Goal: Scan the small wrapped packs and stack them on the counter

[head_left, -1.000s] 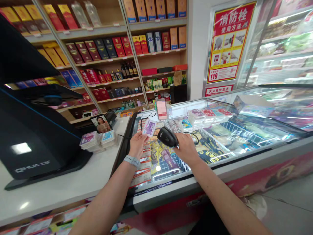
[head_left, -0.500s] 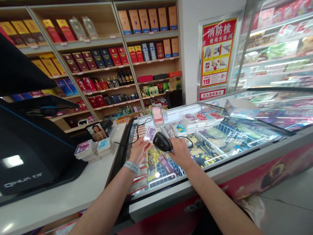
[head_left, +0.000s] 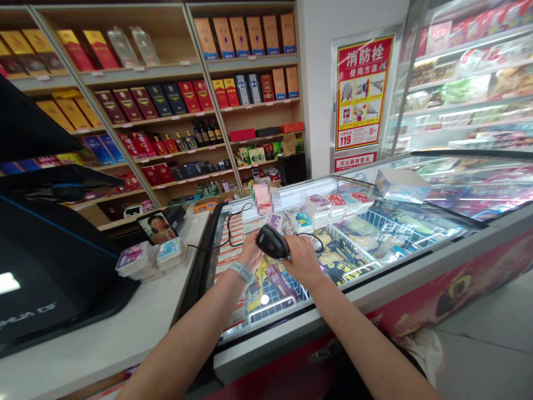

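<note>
My right hand (head_left: 305, 260) is closed around a black handheld barcode scanner (head_left: 271, 242), its head pointing left and away from me above the glass freezer top. Just behind the scanner is my left hand (head_left: 251, 253), a pale watch band (head_left: 242, 272) on its wrist. A small flat pack with a purple label (head_left: 273, 222) shows past the scanner's head, held by the left hand, whose fingertips the scanner hides. On the freezer glass beyond stand stacks of similar clear packs (head_left: 318, 203) with purple, red and blue labels.
On the white counter (head_left: 158, 305) at left sit more stacked packs (head_left: 134, 259) beside a dark checkout machine (head_left: 54, 255). A black cable (head_left: 228, 239) crosses the freezer edge. An open carton (head_left: 402, 186) rests on the glass at right. Shelves of boxed bottles (head_left: 160, 101) line the back.
My left hand has shifted right, bringing the purple-labelled pack behind the scanner, which now covers its fingers. The right hand keeps its hold. The view has turned slightly right.
</note>
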Available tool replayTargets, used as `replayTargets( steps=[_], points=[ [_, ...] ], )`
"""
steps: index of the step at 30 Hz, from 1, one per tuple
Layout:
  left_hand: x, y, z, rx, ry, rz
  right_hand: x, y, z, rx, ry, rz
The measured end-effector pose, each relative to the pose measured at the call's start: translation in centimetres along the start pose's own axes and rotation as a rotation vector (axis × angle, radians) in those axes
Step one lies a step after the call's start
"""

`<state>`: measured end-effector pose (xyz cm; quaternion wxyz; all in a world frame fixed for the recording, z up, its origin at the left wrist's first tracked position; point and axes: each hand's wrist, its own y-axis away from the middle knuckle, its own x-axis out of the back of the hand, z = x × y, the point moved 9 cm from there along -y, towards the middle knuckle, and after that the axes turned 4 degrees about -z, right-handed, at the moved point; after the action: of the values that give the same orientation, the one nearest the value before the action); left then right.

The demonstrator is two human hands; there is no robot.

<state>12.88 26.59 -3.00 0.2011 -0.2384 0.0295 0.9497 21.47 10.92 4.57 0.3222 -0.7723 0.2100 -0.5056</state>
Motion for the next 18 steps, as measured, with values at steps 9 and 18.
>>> replayTargets(
  steps=[9,18],
  points=[
    [-3.9,0.6,-1.6,0.026,0.070,-0.122,-0.1,0.0,0.2,-0.011,-0.002,0.005],
    [-7.4,-0.2,-2.5,0.051,0.019,-0.251,-0.4,0.0,0.4,-0.005,0.038,0.003]
  ],
)
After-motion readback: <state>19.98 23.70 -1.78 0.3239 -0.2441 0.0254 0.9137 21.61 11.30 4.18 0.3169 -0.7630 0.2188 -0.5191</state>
